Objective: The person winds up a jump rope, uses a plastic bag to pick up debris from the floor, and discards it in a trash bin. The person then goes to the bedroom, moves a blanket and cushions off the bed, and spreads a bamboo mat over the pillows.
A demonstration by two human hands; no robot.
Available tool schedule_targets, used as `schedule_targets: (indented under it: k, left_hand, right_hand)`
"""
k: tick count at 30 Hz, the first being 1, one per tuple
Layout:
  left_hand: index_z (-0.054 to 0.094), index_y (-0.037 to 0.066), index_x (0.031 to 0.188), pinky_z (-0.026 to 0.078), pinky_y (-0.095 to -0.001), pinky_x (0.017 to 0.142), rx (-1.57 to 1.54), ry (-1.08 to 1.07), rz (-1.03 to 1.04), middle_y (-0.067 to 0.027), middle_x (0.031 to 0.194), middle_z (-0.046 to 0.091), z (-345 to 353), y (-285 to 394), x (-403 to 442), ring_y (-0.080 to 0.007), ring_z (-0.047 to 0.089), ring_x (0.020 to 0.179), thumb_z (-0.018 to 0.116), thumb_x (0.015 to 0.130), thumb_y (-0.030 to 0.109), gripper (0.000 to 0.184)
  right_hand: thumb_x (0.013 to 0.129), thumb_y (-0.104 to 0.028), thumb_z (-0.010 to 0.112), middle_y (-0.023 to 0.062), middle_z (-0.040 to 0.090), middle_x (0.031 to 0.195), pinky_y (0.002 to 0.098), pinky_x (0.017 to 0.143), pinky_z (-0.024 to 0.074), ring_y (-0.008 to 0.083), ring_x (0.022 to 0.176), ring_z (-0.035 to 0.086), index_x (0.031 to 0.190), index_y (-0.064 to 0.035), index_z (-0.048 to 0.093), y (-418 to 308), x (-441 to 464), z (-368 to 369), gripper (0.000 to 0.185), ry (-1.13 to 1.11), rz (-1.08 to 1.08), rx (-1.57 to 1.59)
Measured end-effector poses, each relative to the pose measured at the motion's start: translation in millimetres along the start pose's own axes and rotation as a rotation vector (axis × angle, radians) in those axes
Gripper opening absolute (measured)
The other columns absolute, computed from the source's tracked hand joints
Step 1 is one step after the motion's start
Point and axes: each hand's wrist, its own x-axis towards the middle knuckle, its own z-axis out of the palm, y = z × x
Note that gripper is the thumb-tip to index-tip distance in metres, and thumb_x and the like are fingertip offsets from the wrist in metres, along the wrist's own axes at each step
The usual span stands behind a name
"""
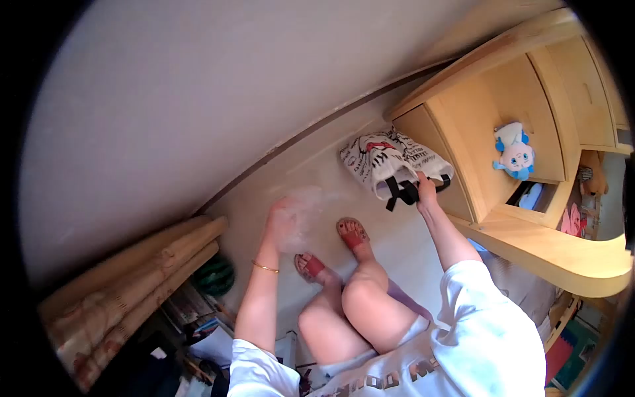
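My right hand (426,190) is closed round the black straps (402,192) of a white cloth bag (378,159) with black lettering and a red print. The bag hangs above the floor, beside the wooden cabinet, its mouth towards me. My left hand (281,221), with a gold bangle at the wrist, is raised over the floor near the wall. It holds a thin, see-through piece of plastic (305,208), which looks like a crumpled clear bag. Blur hides its edges and most of the left fingers.
A wooden cabinet (456,139) with a blue-and-white plush toy (516,155) stands at the right. Long wrapped rolls (132,298) lie along the left wall, near a green striped ball (215,275). My feet in red sandals (352,230) are on the pale floor (264,178).
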Motion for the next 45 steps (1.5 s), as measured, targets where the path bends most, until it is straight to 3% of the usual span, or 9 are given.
schedule_targets:
  k: [5, 11, 13, 17, 23, 26, 30, 41, 45]
  left_hand:
    - [0.066, 0.006, 0.107, 0.053, -0.0335, 0.074, -0.490, -0.058, -0.189, -0.0094, 0.102, 0.068, 40.8, 66.4, -48.4, -0.0218, 0.065, 0.085, 0.060, 0.086, 0.020, 0.026]
    - [0.058, 0.003, 0.120, 0.055, -0.0360, 0.083, -1.020, -0.126, -0.524, -0.0107, 0.108, 0.066, 92.9, 199.9, -110.4, -0.0232, 0.066, 0.095, 0.045, 0.098, 0.035, 0.041]
    - [0.050, 0.003, 0.129, 0.050, -0.0368, 0.096, -0.783, -0.168, -0.337, -0.0121, 0.127, 0.057, 107.2, 253.9, -141.4, -0.0239, 0.058, 0.114, 0.044, 0.098, 0.014, 0.033]
    - [0.051, 0.002, 0.127, 0.049, -0.0352, 0.096, -0.888, -0.329, -0.459, -0.0098, 0.124, 0.059, 119.7, 308.5, -174.4, -0.0210, 0.059, 0.110, 0.044, 0.099, 0.016, 0.032]
    - [0.053, 0.002, 0.127, 0.049, -0.0330, 0.094, -0.690, -0.380, -0.359, -0.0092, 0.120, 0.061, 157.2, 379.5, -222.1, -0.0204, 0.060, 0.108, 0.042, 0.101, 0.025, 0.037]
    - [0.057, 0.006, 0.121, 0.054, -0.0335, 0.078, -0.756, -0.362, -0.481, -0.0088, 0.106, 0.065, 153.9, 434.2, -252.7, -0.0212, 0.065, 0.089, 0.047, 0.097, 0.035, 0.040]
    - [0.057, 0.005, 0.123, 0.053, -0.0364, 0.086, -0.896, -0.485, -0.531, -0.0094, 0.110, 0.066, 132.9, 442.4, -266.0, -0.0236, 0.065, 0.096, 0.041, 0.100, 0.030, 0.038]
    - [0.063, 0.007, 0.110, 0.056, -0.0353, 0.073, -0.839, -0.075, -0.208, -0.0089, 0.094, 0.069, 180.0, 505.1, -272.7, -0.0217, 0.067, 0.080, 0.041, 0.097, 0.039, 0.041]
    - [0.042, 0.009, 0.137, 0.052, -0.0323, 0.082, -0.545, 0.142, 0.090, -0.0098, 0.110, 0.061, 209.8, 465.5, -265.0, -0.0203, 0.062, 0.094, 0.055, 0.092, 0.016, 0.047]
  right_hand:
    - [0.083, -0.017, 0.064, -0.0005, 0.058, 0.071, 0.0239, 0.056, 0.0381, 0.0085, 0.060, 0.050, 0.077, -0.0071, 0.060, -61.2, -67.7, 40.2, 0.012, -0.002, -0.090, -0.035]
    - [0.084, -0.017, 0.062, 0.0046, 0.064, 0.084, 0.0239, 0.063, 0.0457, 0.0115, 0.070, 0.059, 0.096, 0.0021, 0.064, -156.4, -210.5, -3.4, 0.023, -0.092, -0.064, -0.090]
    - [0.084, -0.016, 0.062, 0.0074, 0.066, 0.089, 0.0246, 0.068, 0.0483, 0.0140, 0.076, 0.063, 0.102, 0.0045, 0.063, -175.8, -257.3, -15.1, 0.027, -0.140, -0.079, -0.116]
    - [0.083, -0.017, 0.064, 0.0013, 0.062, 0.074, 0.0206, 0.053, 0.0371, 0.0068, 0.059, 0.051, 0.091, 0.0000, 0.066, -213.5, -330.4, -24.4, 0.019, -0.205, -0.073, -0.291]
    - [0.078, -0.018, 0.064, 0.0014, 0.059, 0.065, 0.0259, 0.054, 0.0401, 0.0104, 0.057, 0.053, 0.082, 0.0013, 0.067, -322.3, -412.5, -57.2, 0.020, -0.263, -0.267, -0.559]
    - [0.075, -0.022, 0.063, 0.0073, 0.063, 0.067, 0.0313, 0.060, 0.0454, 0.0153, 0.061, 0.058, 0.081, 0.0058, 0.066, -369.1, -439.8, -68.5, 0.028, -0.257, -0.419, -0.694]
    - [0.073, -0.024, 0.061, 0.0095, 0.061, 0.064, 0.0319, 0.061, 0.0452, 0.0152, 0.060, 0.056, 0.077, 0.0074, 0.062, -405.8, -455.2, -70.5, 0.031, -0.371, -0.550, -0.821]
    - [0.078, -0.012, 0.065, 0.0046, 0.066, 0.092, 0.0247, 0.078, 0.0449, 0.0099, 0.083, 0.056, 0.081, 0.0092, 0.066, -515.8, -461.6, -59.2, 0.021, -0.871, -0.424, -0.647]
    - [0.076, -0.012, 0.067, 0.0130, 0.066, 0.109, 0.0298, 0.091, 0.0418, 0.0177, 0.105, 0.056, 0.086, 0.0082, 0.068, -564.1, -503.2, -38.8, 0.022, -1.157, -0.434, -0.707]
